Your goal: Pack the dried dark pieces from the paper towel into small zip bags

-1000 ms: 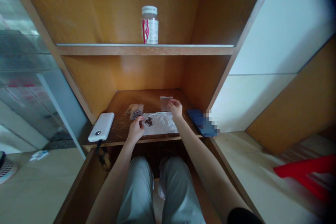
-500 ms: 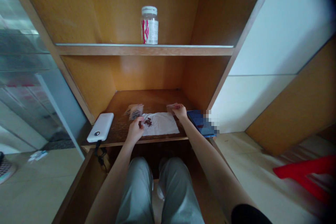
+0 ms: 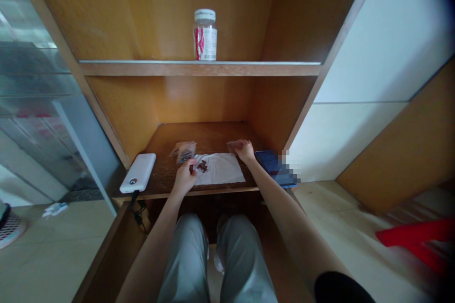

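A white cloth or tissue lies flat on the lower shelf, with a small heap of dark reddish-brown screw-like pieces at its left end. Beside that heap is my left hand, thumb and forefinger curled together at the cloth's edge; anything between them is too small to make out. My right hand pinches a small clear plastic bag above the cloth's far right corner. Just behind my left hand, small clear bags lie in a pile, one with dark small pieces inside.
A white power bank with a black cable lies at the left of the shelf. To the right rests a phone. On the upper shelf stands a white-capped bottle. Below is an open drawer, and a red stool is at right.
The whole view has shifted slightly. Both hands stay almost in place, the right one still with the small plastic bag.
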A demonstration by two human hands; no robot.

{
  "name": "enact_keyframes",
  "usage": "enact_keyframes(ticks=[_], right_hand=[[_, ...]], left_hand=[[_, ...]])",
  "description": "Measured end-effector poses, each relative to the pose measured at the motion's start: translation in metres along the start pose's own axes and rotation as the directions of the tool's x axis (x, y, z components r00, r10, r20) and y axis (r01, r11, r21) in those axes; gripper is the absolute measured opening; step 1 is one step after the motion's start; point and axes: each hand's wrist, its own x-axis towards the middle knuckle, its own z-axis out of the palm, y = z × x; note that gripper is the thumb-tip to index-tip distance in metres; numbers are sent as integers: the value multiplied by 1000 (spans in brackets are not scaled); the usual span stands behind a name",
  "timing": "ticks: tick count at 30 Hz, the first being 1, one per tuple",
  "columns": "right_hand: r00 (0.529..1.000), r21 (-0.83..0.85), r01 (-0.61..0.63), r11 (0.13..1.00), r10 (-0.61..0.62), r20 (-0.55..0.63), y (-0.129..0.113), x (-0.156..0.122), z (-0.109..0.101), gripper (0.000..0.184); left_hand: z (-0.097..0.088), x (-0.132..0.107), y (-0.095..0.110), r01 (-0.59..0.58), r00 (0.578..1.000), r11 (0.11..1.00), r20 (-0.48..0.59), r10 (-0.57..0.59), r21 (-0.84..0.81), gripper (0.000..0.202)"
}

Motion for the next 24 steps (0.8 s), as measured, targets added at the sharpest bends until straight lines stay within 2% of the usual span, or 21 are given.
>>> enact_keyframes(ticks=[4, 11, 17, 21, 24], right_hand=[[999, -23, 45, 999, -45, 5, -2, -1, -1, 19], [1000, 18, 6, 1000, -6, 3, -3, -1, 0, 19], [999, 9, 10, 1000, -10, -49, 0, -1, 3, 18], [996, 44, 2, 999, 2, -88, -12, -2, -6, 18], [988, 147, 35, 989, -13, -151, -31, -5, -14, 20]], left_hand=[[-1, 0, 2, 4, 1000, 1000, -2, -4, 6, 29], [-2, -1, 5, 23, 1000, 1000, 3, -23, 0, 30], [-3, -1, 6, 19, 1000, 1000, 8, -19, 0, 31], [-3, -1, 5, 14, 1000, 1000, 4, -14, -7, 30], [-3, -1, 5, 16, 1000, 1000, 5, -16, -21, 30]])
